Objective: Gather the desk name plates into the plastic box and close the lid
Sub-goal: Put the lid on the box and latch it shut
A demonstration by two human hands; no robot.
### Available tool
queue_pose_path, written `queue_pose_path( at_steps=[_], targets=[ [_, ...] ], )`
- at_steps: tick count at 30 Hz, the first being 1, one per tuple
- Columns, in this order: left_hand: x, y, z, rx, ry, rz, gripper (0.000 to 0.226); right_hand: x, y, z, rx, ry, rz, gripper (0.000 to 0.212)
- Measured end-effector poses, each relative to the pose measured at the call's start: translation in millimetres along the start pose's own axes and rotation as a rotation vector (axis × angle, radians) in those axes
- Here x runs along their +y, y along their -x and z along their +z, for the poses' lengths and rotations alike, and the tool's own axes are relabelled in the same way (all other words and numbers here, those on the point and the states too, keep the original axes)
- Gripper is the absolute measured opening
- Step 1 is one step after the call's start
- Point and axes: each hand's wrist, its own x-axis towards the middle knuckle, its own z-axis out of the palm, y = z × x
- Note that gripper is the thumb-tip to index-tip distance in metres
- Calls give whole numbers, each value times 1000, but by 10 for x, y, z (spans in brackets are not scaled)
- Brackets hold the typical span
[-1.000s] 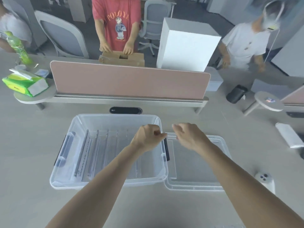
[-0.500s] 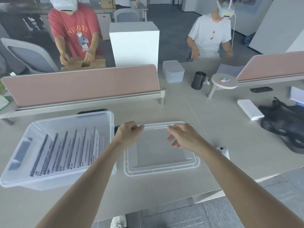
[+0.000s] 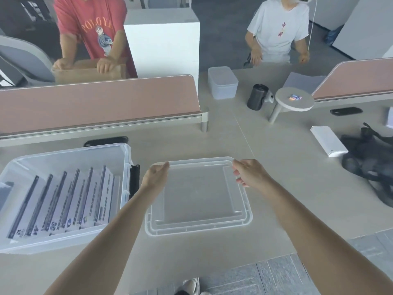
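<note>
A clear plastic box (image 3: 127, 158) stands open on the desk at the left, with several desk name plates (image 3: 63, 201) standing in a row inside. Its clear lid (image 3: 200, 199) lies flat on the desk just right of the box. My left hand (image 3: 155, 175) pinches the lid's far left corner. My right hand (image 3: 248, 172) grips the lid's far right corner, fingers curled over the rim.
A pink divider (image 3: 100, 103) runs behind the box. Beyond the lid are a small white container (image 3: 222, 83), a black cylinder (image 3: 257, 96) and a round stand (image 3: 294, 99). A white box (image 3: 328, 141) and black bag (image 3: 370, 158) lie right. Two people stand across the desk.
My view swung right, from the box to the lid. Both hands moved off the box's right edge and spread apart to the lid's two far corners, closing on its rim.
</note>
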Motion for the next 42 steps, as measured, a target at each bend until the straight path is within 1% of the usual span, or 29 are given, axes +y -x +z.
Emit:
queue_pose_path(
  at_steps=[2,4,6,8,10,13,16,17,19,22,24,28,30,32,34,36,40,42],
  targets=[
    [-39,-241,93,4,-5,-3,35,14,-217,-11,7,-26,59,37],
    [-63,-505,191,-7,31,-34,43,28,-416,-20,9,-34,115,30],
    [-95,-752,275,-4,51,-99,53,52,-618,-20,8,11,172,28],
    [-139,-920,308,16,-20,-137,51,96,-818,-17,18,62,221,28],
    [-225,-1051,318,64,-48,-179,57,137,-1006,-7,24,115,247,26],
    [-381,-1179,344,89,-110,-254,55,241,-1288,20,23,163,270,23],
    [-522,-1304,398,93,-216,-286,70,348,-1520,54,-2,200,276,25],
    [-540,-1331,406,108,-247,-298,72,375,-1583,67,-2,210,272,26],
    [-605,-1406,435,144,-298,-342,67,449,-1724,100,-20,271,266,30],
    [-625,-1425,494,188,-251,-452,53,568,-1950,175,-70,319,273,31],
    [-626,-1447,543,216,-246,-482,53,647,-2080,225,-92,290,292,37],
    [-560,-1467,620,275,-261,-508,59,711,-2256,274,-59,174,358,42],
    [-491,-1450,675,305,-260,-547,61,671,-2278,272,-50,140,415,57],
    [-371,-1429,743,323,-253,-577,71,637,-2292,261,-22,157,462,75],
    [-198,-1394,794,353,-221,-569,79,551,-2269,190,-1,202,463,80],
    [-11,-1360,784,399,-192,-547,81,453,-2289,93,1,205,443,77],
    [295,-1272,647,427,-169,-479,81,219,-2298,-134,11,134,398,70],
    [442,-1184,573,450,-118,-446,77,89,-2246,-260,29,103,341,70]
  ],
)
